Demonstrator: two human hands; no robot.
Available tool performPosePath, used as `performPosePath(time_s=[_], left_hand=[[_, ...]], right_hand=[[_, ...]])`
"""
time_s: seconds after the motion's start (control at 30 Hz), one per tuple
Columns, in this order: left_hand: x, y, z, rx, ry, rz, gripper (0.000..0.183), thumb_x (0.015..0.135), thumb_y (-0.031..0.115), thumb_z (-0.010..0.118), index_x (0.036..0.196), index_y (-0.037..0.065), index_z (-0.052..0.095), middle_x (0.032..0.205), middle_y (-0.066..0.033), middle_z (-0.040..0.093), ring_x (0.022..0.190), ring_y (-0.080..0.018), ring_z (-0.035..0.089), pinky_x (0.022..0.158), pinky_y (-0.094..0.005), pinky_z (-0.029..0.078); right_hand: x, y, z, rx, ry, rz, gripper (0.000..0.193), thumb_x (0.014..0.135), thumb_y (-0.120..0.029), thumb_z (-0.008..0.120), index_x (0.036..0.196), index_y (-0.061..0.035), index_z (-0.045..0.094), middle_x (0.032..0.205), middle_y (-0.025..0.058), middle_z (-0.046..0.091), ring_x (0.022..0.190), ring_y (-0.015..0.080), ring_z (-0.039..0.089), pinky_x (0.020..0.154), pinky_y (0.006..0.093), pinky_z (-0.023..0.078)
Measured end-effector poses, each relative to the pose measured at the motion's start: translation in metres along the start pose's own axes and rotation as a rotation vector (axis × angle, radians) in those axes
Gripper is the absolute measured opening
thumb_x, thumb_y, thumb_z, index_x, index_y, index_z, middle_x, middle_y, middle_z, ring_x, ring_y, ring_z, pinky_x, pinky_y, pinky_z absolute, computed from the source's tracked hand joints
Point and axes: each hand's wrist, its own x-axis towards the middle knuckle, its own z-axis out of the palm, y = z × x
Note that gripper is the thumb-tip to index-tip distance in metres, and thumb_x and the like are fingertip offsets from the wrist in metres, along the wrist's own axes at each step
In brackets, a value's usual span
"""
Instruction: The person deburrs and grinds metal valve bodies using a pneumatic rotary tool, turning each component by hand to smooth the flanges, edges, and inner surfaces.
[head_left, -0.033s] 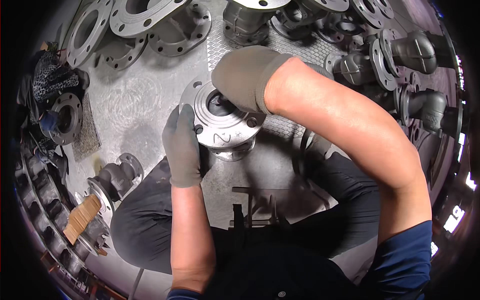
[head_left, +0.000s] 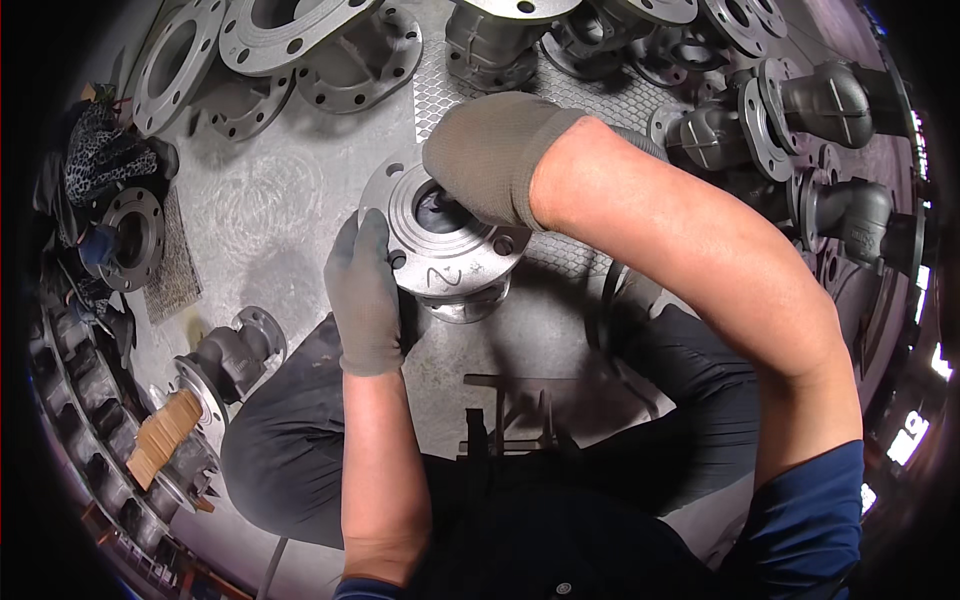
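A grey metal flanged valve body (head_left: 450,268) stands upright in front of me, its round bore facing up and a dark mark drawn on its top flange. My left hand (head_left: 365,285), in a grey-brown knit glove, grips the flange's left rim with the fingers closed against it. Over the bore's far right side bends my right hand (head_left: 490,155), gloved alike. Its fingers point down and away, hidden behind the back of the hand, so what they hold cannot be seen. Inside the bore, a dark inner part partly shows.
Large flanged castings (head_left: 345,65) stand along the far side, with more valve bodies (head_left: 835,105) stacked at the right. Another valve body (head_left: 235,355) lies left of my knee, beside a piece of cardboard (head_left: 165,437). Flanged parts (head_left: 130,240) and a patterned cloth (head_left: 105,165) are farther left.
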Motion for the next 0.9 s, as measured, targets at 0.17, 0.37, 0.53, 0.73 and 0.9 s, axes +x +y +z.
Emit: performPosePath(time_s=[0.17, 0.37, 0.53, 0.73, 0.9], left_hand=[[0.000, 0.001, 0.001, 0.038, -0.023, 0.029, 0.045, 0.115, 0.025, 0.062, 0.141, -0.011, 0.070, 0.123, -0.0135, 0.078, 0.109, -0.0175, 0.070, 0.097, -0.0314, 0.054], [-0.002, -0.011, 0.000, 0.091, 0.015, 0.007, 0.040, 0.114, 0.024, 0.061, 0.130, -0.011, 0.072, 0.117, -0.0120, 0.073, 0.097, -0.0178, 0.067, 0.081, -0.0302, 0.055], [-0.018, -0.032, -0.009, 0.316, -0.119, 0.318, 0.029, 0.110, 0.018, 0.062, 0.117, -0.008, 0.073, 0.127, -0.0215, 0.060, 0.118, -0.0224, 0.058, 0.071, -0.0318, 0.055], [-0.064, -0.051, -0.008, 0.186, -0.055, 0.091, 0.034, 0.115, 0.023, 0.057, 0.130, -0.006, 0.067, 0.101, -0.0151, 0.071, 0.075, -0.0195, 0.065, 0.071, -0.0367, 0.055], [-0.061, -0.054, -0.003, 0.481, -0.157, 0.380, 0.030, 0.112, 0.017, 0.058, 0.126, -0.007, 0.069, 0.116, -0.0229, 0.071, 0.100, -0.0338, 0.068, 0.088, -0.0462, 0.055]], right_hand=[[-0.006, -0.002, -0.002, 0.014, 0.008, 0.010, 0.018, 0.095, -0.008, 0.072, 0.103, 0.0009, 0.085, 0.103, 0.0253, 0.082, 0.098, 0.0412, 0.082, 0.086, 0.0480, 0.066], [-0.017, -0.002, 0.006, -0.004, 0.110, 0.010, 0.016, 0.092, -0.008, 0.074, 0.101, -0.0007, 0.085, 0.101, 0.0240, 0.081, 0.097, 0.0430, 0.081, 0.085, 0.0501, 0.065], [-0.081, 0.027, 0.020, 0.240, 0.183, 0.035, 0.010, 0.096, -0.010, 0.077, 0.102, -0.0041, 0.072, 0.094, 0.0183, 0.070, 0.095, 0.0416, 0.072, 0.084, 0.0525, 0.056], [-0.147, 0.041, 0.051, 0.457, 0.221, 0.140, 0.019, 0.094, -0.004, 0.079, 0.113, -0.0015, 0.076, 0.104, 0.0181, 0.076, 0.097, 0.0390, 0.076, 0.083, 0.0453, 0.061], [-0.168, 0.028, 0.065, 0.439, 0.238, 0.143, 0.021, 0.093, -0.006, 0.078, 0.113, -0.0015, 0.075, 0.104, 0.0200, 0.075, 0.098, 0.0411, 0.075, 0.086, 0.0481, 0.061]])
